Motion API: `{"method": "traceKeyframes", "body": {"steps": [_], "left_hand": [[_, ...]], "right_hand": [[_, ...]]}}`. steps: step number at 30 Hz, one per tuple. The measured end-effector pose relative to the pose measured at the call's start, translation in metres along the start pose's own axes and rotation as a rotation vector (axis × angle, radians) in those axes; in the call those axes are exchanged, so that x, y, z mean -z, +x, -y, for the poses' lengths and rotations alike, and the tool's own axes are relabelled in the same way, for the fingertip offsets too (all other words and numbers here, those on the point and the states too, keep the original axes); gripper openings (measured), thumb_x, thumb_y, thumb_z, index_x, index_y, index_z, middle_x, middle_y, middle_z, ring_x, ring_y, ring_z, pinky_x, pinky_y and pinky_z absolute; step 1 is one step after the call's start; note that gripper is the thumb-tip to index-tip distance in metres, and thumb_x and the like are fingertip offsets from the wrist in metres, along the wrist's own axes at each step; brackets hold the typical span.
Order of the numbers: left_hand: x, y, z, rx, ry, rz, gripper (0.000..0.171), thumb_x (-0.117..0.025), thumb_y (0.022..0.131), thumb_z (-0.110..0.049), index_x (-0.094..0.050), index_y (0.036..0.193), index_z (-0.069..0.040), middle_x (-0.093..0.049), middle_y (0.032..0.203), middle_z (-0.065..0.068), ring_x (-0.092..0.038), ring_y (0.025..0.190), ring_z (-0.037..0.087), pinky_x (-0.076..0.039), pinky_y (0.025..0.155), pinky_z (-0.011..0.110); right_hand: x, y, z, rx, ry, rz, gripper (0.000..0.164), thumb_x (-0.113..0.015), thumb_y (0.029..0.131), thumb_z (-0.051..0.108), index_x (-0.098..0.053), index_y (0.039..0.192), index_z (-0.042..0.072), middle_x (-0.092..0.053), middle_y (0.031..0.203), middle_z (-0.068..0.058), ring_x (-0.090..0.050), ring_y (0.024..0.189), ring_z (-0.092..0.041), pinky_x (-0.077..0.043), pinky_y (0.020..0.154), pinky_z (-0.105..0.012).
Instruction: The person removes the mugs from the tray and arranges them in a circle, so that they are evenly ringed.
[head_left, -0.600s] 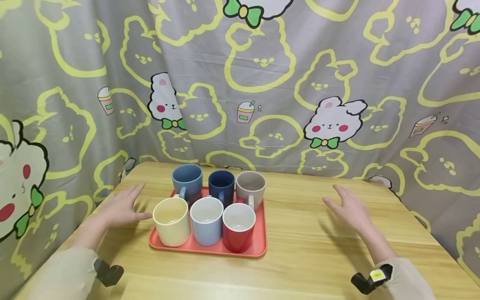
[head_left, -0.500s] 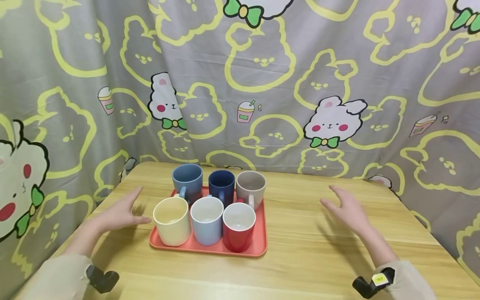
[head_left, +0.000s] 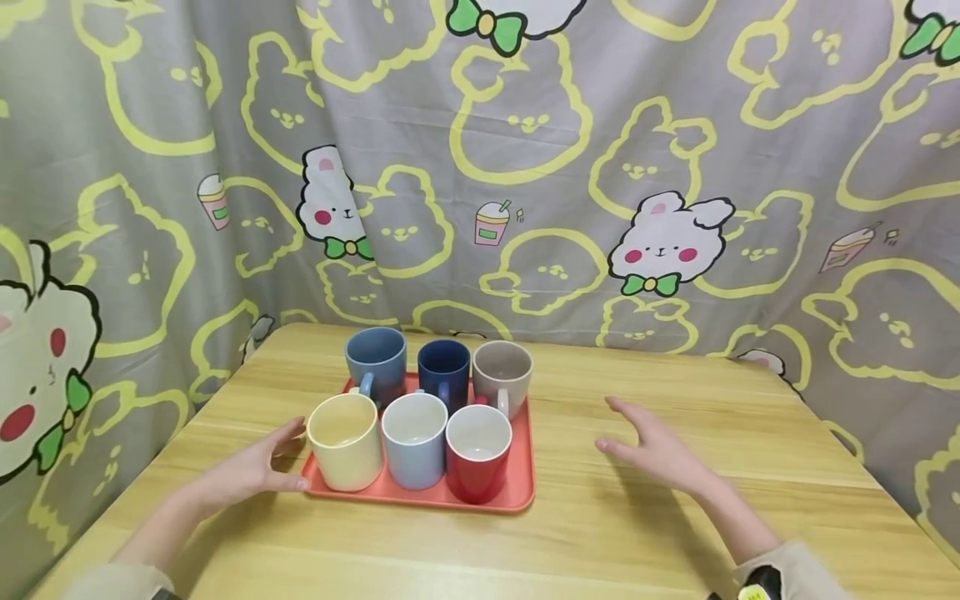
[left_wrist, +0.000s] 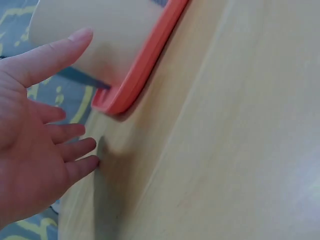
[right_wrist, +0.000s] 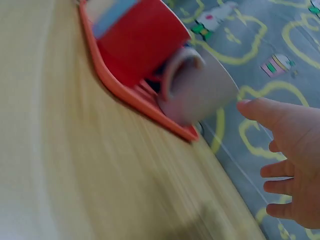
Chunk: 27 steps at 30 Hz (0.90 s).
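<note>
Red tray point(head_left: 522, 477) of mugs point(head_left: 414, 454) lies long axis crosswise on table point(head_left: 592, 533), left grip point(head_left: 251, 472) nearer, just beside its left end, right grip point(head_left: 660, 452) well apart rightward; both unclenched, holding nothing.

Smooth ceramic, plastic and wood before me
I see mugs point(head_left: 477, 477) like glazed ceramic, smooth, lightly shiny; a tray point(head_left: 521, 487) like smooth plastic; a table point(head_left: 450, 558) of grained wood with a soft sheen; a curtain point(head_left: 450, 125) of creased cloth; and matt cloth in my right sleeve point(head_left: 797, 575).
</note>
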<state>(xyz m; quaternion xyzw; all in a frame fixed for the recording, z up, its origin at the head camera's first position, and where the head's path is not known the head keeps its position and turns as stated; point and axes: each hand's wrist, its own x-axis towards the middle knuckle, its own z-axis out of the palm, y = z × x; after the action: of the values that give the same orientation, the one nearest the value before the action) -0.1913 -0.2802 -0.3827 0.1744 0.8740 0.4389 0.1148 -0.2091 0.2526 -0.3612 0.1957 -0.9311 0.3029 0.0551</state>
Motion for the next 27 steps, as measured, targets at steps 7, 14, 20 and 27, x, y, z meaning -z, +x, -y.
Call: {"method": "traceKeyframes", "body": {"steps": [7,14,20,27], "left_hand": [[-0.008,0.004,-0.002,-0.083,-0.152,0.057,0.087,-0.070,0.081,-0.011,-0.012,0.139,0.018,-0.025,0.139,0.039,-0.027,0.126,0.052,-0.035,0.092,0.017],[-0.011,0.003,0.000,-0.014,-0.230,0.074,0.089,-0.069,0.082,-0.012,-0.008,0.140,0.018,-0.016,0.143,0.038,-0.016,0.131,0.051,-0.030,0.088,0.008],[-0.011,0.002,-0.002,-0.023,-0.232,0.078,0.088,-0.068,0.082,-0.012,-0.009,0.139,0.019,-0.017,0.142,0.039,-0.018,0.129,0.052,-0.031,0.088,0.009],[-0.013,0.002,-0.005,-0.009,-0.230,0.076,0.089,-0.069,0.082,-0.014,-0.009,0.139,0.019,-0.019,0.142,0.039,-0.020,0.129,0.051,-0.031,0.088,0.010]], "right_hand": [[-0.023,0.003,0.029,0.074,0.193,0.047,0.072,-0.070,0.083,0.028,-0.036,0.137,-0.005,-0.048,0.131,-0.025,-0.044,0.119,-0.042,-0.035,0.095,-0.057],[-0.047,0.011,0.058,0.126,0.379,0.110,0.073,-0.072,0.081,0.020,-0.034,0.138,-0.006,-0.047,0.130,-0.026,-0.045,0.120,-0.038,-0.038,0.093,-0.054],[-0.070,0.016,0.080,0.093,0.471,0.086,0.073,-0.076,0.077,0.018,-0.039,0.136,-0.002,-0.050,0.129,-0.019,-0.046,0.117,-0.037,-0.041,0.091,-0.051],[-0.093,0.020,0.095,-0.003,0.533,-0.057,0.075,-0.081,0.070,0.014,-0.044,0.134,0.002,-0.050,0.124,-0.014,-0.051,0.109,-0.031,-0.046,0.089,-0.044]]}}
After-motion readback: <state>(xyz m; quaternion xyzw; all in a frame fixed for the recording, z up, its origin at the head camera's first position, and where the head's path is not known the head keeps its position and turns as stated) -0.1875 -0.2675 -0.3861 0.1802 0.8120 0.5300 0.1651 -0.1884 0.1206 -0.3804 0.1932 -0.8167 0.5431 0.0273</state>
